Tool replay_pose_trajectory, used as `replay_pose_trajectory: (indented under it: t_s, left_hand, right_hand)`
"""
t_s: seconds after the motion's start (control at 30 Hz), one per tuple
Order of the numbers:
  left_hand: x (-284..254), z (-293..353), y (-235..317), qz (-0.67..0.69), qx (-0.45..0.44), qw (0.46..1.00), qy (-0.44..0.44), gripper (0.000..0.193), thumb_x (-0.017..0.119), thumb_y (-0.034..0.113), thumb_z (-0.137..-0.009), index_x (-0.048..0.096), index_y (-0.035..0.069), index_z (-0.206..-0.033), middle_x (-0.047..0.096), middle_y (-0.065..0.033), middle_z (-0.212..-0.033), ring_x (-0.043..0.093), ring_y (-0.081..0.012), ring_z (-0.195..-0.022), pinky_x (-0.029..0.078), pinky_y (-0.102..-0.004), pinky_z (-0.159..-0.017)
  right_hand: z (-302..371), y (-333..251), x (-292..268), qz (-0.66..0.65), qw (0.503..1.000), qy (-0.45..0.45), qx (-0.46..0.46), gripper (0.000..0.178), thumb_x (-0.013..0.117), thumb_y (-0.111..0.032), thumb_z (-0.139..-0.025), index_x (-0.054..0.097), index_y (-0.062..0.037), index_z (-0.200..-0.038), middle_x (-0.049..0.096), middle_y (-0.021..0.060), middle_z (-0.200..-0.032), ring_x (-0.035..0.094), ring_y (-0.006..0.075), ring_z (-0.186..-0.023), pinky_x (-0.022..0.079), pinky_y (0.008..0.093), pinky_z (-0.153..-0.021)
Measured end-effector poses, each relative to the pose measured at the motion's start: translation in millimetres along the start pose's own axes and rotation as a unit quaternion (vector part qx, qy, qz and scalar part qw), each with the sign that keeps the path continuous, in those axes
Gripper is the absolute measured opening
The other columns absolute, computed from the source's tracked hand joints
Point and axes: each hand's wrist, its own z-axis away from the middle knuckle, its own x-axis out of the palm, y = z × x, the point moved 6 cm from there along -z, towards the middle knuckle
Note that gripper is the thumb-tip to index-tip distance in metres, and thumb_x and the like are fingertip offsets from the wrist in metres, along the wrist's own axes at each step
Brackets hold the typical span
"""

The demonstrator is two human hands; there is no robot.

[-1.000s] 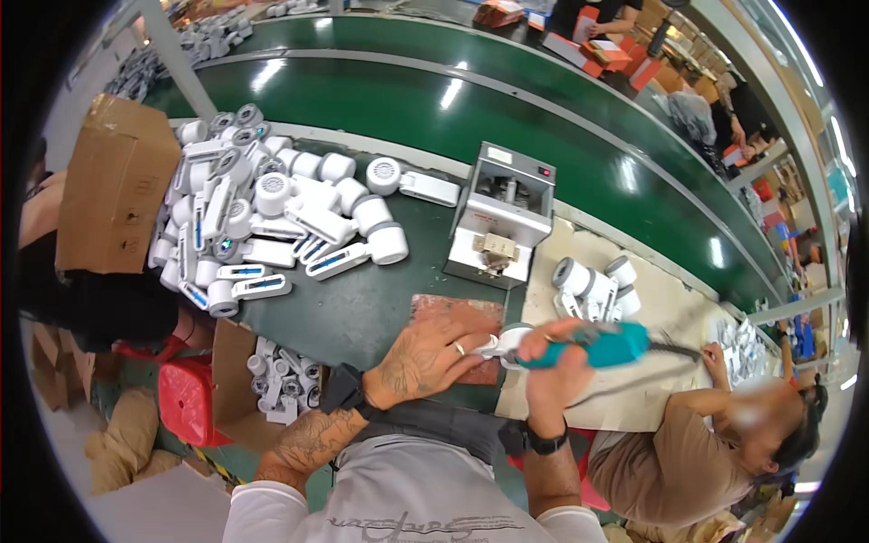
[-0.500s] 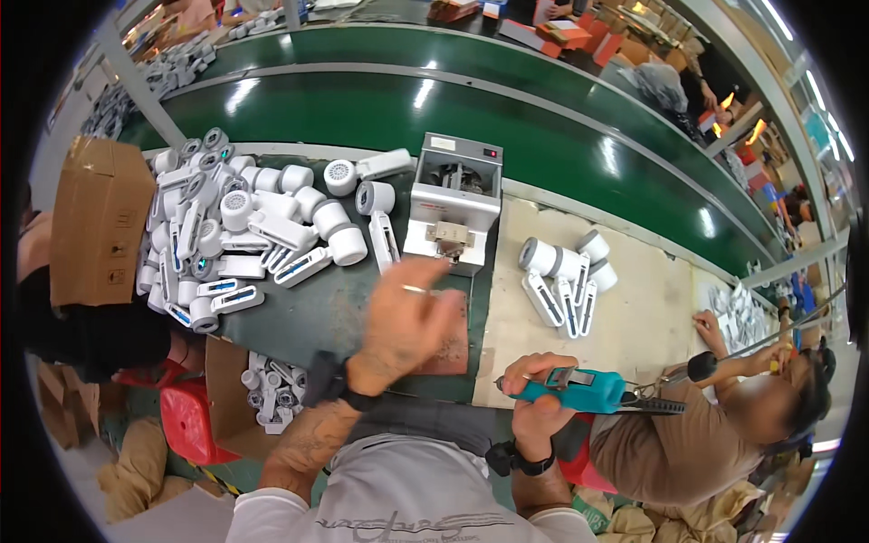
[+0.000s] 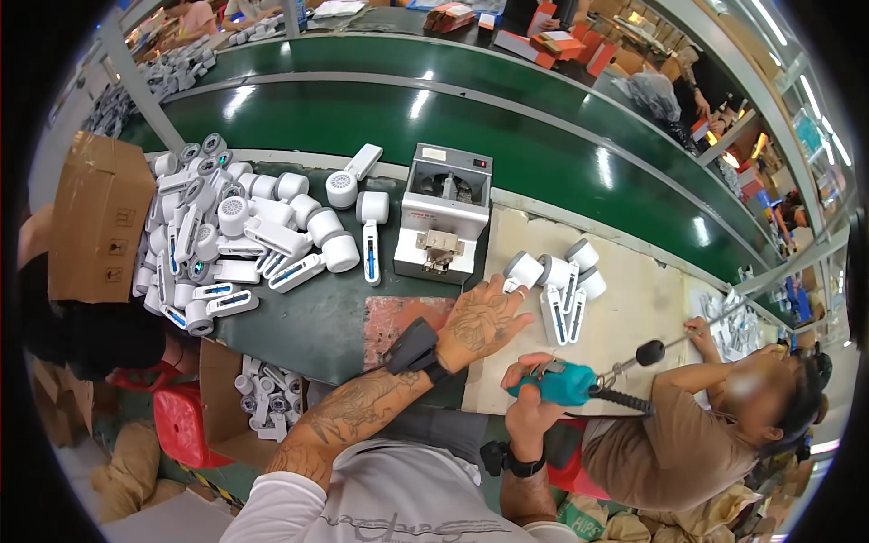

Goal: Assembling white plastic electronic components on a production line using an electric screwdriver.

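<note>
My left hand (image 3: 477,319) reaches palm down over the table, fingers apart, its fingertips at the nearest of several white hair-dryer-like units. That unit's round head (image 3: 523,269) shows beyond the fingers; the rest of it is partly hidden. Beside it, other units lie together, one handle (image 3: 554,317) pointing toward me with a slot on its face. My right hand (image 3: 532,403) is wrapped round a teal electric screwdriver (image 3: 568,385), which hangs from a cable with a coiled black cord. A grey-white screw feeder (image 3: 444,214) stands just beyond my left hand.
At the left lies a pile of similar white units (image 3: 262,222) beside an upright cardboard box (image 3: 101,222). Below the table edge, an open carton (image 3: 226,398) holds more units. Green conveyor belts (image 3: 344,118) run behind. A person (image 3: 674,425) sits close at the right.
My left hand has swung right from in front of the screw feeder to the units on the pale board. The screwdriver stays in my right hand and has turned, its body now nearer the left.
</note>
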Motion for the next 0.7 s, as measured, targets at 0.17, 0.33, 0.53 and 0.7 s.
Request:
replay_pose_trajectory:
  t_s: [0.17, 0.33, 0.53, 0.7]
  left_hand:
    - [-70, 26, -1, 0.118, -0.063, 0.991, 0.002, 0.034, 0.063, 0.020, -0.090, 0.058, 0.009, -0.122, 0.061, -0.0172, -0.112, 0.062, -0.0390, -0.093, 0.050, -0.0469, -0.085]
    - [-100, 54, -23, 0.212, -0.073, 0.973, 0.054, 0.038, 0.071, 0.013, -0.083, 0.062, 0.007, -0.119, 0.066, -0.0161, -0.111, 0.064, -0.0359, -0.100, 0.051, -0.0410, -0.088]
    - [-98, 78, -43, 0.157, -0.045, 0.985, 0.047, 0.031, 0.075, 0.015, -0.081, 0.067, 0.007, -0.110, 0.068, -0.0103, -0.107, 0.064, -0.0320, -0.102, 0.051, -0.0413, -0.090]
    - [-97, 87, -44, 0.100, -0.010, 0.994, 0.046, 0.033, 0.072, 0.023, -0.083, 0.066, 0.009, -0.112, 0.064, -0.0086, -0.107, 0.059, -0.0306, -0.102, 0.049, -0.0415, -0.091]
  right_hand:
    - [-18, 13, 20, 0.037, 0.998, -0.029, 0.031, 0.055, 0.070, -0.047, -0.089, 0.055, 0.0029, -0.109, 0.059, 0.0059, -0.078, 0.058, 0.0161, -0.069, 0.047, 0.0285, -0.063]
    - [-28, 19, 34, 0.025, 0.998, -0.044, 0.024, 0.055, 0.069, -0.047, -0.090, 0.055, 0.0030, -0.109, 0.058, 0.0054, -0.078, 0.061, 0.0177, -0.073, 0.048, 0.0294, -0.066]
    - [-30, 19, 45, 0.019, 0.999, -0.050, 0.011, 0.056, 0.068, -0.048, -0.091, 0.053, 0.0024, -0.108, 0.056, 0.0051, -0.078, 0.060, 0.0185, -0.072, 0.048, 0.0316, -0.066]
    - [-37, 9, 45, -0.005, 1.000, -0.013, 0.016, 0.064, 0.065, -0.057, -0.089, 0.052, 0.0021, -0.108, 0.053, 0.0057, -0.075, 0.054, 0.0175, -0.065, 0.045, 0.0317, -0.061]
